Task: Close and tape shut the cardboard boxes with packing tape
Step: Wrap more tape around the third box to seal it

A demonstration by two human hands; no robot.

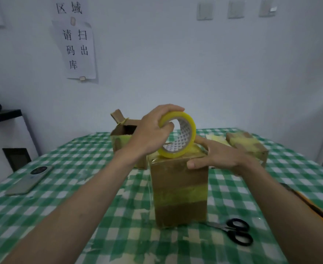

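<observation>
Tape roll on top of upright box, both hands at work

Left hand (149, 134) grips yellow tape roll (177, 135), fingers curled over its rim, roll tilted on top of tall cardboard box (178, 189) mid-table; right hand (219, 155) flat, fingers straight, pressing box's top right edge; scissors (235, 231) lie just right of box base

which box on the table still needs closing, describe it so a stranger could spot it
Start at the green checked tablecloth and find the tall box in the middle, where the left hand grips a yellow tape roll. Look just behind it to the left: the open box. Unlike the others, its flaps stand up and its dark inside shows.
</observation>
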